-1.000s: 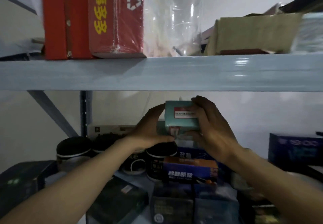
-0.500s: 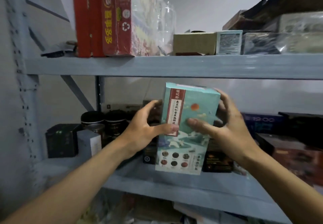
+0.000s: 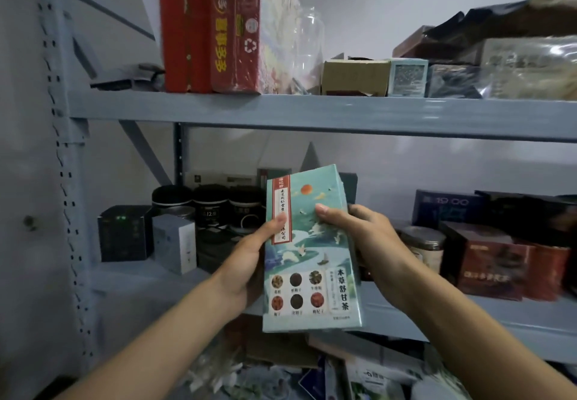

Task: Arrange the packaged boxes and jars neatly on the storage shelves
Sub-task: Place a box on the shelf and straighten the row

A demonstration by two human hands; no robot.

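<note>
A tall teal tea box (image 3: pixel 309 262) with a red label strip is held upright in front of the middle shelf (image 3: pixel 468 315), its printed face toward me. My left hand (image 3: pixel 249 259) grips its left edge, thumb on the front. My right hand (image 3: pixel 359 237) grips its right edge, thumb across the front. On the middle shelf behind stand dark jars (image 3: pixel 212 209), a black box (image 3: pixel 125 232) and a small white box (image 3: pixel 176 243) at the left.
To the right on the middle shelf sit a jar (image 3: pixel 426 248), dark red boxes (image 3: pixel 499 262) and a blue box (image 3: pixel 446 209). The upper shelf (image 3: pixel 312 112) holds tall red boxes (image 3: pixel 212 24), a clear bottle (image 3: pixel 309 43), a cardboard box (image 3: pixel 354 77) and wrapped packs. Loose packets lie below.
Both hands pulled the teal box out from the middle shelf, toward me and lower, turning its printed face up to the camera. The view backed away from the shelves.
</note>
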